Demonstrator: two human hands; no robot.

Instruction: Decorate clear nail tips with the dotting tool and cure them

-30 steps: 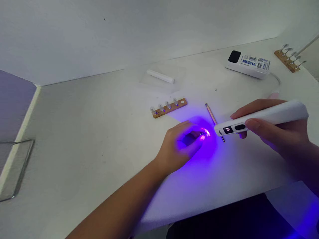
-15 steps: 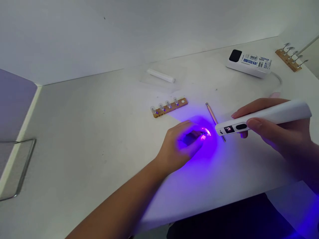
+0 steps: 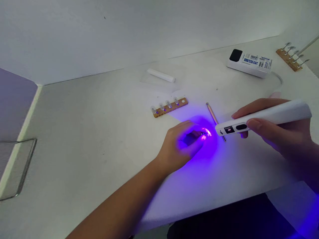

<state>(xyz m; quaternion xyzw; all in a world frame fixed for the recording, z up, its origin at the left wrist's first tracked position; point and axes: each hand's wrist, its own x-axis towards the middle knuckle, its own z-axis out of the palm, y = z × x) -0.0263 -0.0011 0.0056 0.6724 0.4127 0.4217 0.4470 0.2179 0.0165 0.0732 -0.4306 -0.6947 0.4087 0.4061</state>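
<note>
My left hand (image 3: pixel 183 142) pinches a small piece (image 3: pixel 202 133) between thumb and fingertips; glare hides most of its shape. Wrapped round a white handheld lamp (image 3: pixel 271 114), my right hand (image 3: pixel 279 129) has its thumb near the dark oval button. The lamp's tip points left and throws violet light over the left fingertips, a short gap away. Beneath the lamp's front end lies a thin pinkish rod (image 3: pixel 212 114) with metal ends. Above my left hand, a wooden strip (image 3: pixel 171 108) carries several clear nail-shaped tips and one bare white dot.
A clear-looking flat item with a white stick (image 3: pixel 161 75) lies behind the strip. At the back right are a white device (image 3: pixel 249 63) with a label and cable, and a second wooden strip (image 3: pixel 289 60) with raised tips. A metal frame (image 3: pixel 26 167) is at the left.
The lamp's small display shows different digits. Both hands, the lamp and the pinched piece hold almost the same positions, with the violet light still on.
</note>
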